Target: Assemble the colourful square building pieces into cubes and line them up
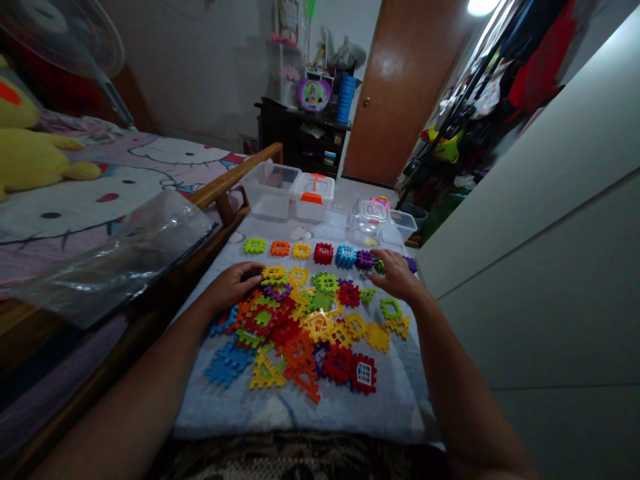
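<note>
The left hand point(240, 283) and right hand point(396, 275) are apart; their grip I cannot tell. The yellow piece point(275, 273) lies just right of the first; the purple stack point(365, 259), in the far row point(323, 253), left of the second.

Dim greyish wall point(200, 73), brown wooden door point(400, 87), dark shelf point(273, 130), pale cabinet point(540, 267), bright light point(483, 7)
</note>
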A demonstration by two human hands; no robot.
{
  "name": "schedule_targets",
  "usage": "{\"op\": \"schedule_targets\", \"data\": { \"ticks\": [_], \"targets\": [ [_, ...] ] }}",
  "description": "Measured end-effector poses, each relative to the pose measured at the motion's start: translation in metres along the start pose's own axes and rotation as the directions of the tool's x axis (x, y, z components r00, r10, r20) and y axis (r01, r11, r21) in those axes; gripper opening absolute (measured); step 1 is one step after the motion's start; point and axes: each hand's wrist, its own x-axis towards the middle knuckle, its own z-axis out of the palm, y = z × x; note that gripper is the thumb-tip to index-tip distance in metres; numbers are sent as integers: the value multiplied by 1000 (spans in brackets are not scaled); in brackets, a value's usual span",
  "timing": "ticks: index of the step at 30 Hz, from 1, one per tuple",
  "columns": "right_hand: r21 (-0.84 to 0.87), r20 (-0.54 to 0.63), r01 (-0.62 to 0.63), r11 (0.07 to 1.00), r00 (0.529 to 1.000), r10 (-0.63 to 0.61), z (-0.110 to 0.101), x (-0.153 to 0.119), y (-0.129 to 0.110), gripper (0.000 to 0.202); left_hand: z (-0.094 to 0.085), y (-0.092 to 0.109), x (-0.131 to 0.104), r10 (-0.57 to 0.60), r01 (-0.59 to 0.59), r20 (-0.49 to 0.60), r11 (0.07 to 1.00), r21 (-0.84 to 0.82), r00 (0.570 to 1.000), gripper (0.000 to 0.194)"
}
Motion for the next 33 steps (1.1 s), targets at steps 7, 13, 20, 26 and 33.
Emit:
{"op": "schedule_targets", "data": {
  "ticks": [7,13,20,26,33],
  "targets": [
    [195,18,5,981,1000,-9,30,-44,-44,31,0,-3,-3,-54,58,52,996,-62,997,63],
    [186,-32,-58,981,997,65,49,-45,-49,30,0,-2,-3,-28,32,55,998,-56,998,61],
    [264,-85,-86,961,990,113,48,-45,-49,17,-1,4,-4,-44,44,45,999,-12,998,60],
    [257,-155,-139,956,971,182,53,-45,-50,18,-2,5,-5,-34,33,37,999,29,999,59],
    [244,-198,-145,959,961,196,59,-44,-48,19,0,3,-5,-44,45,43,999,-25,998,62]
  ]
}}
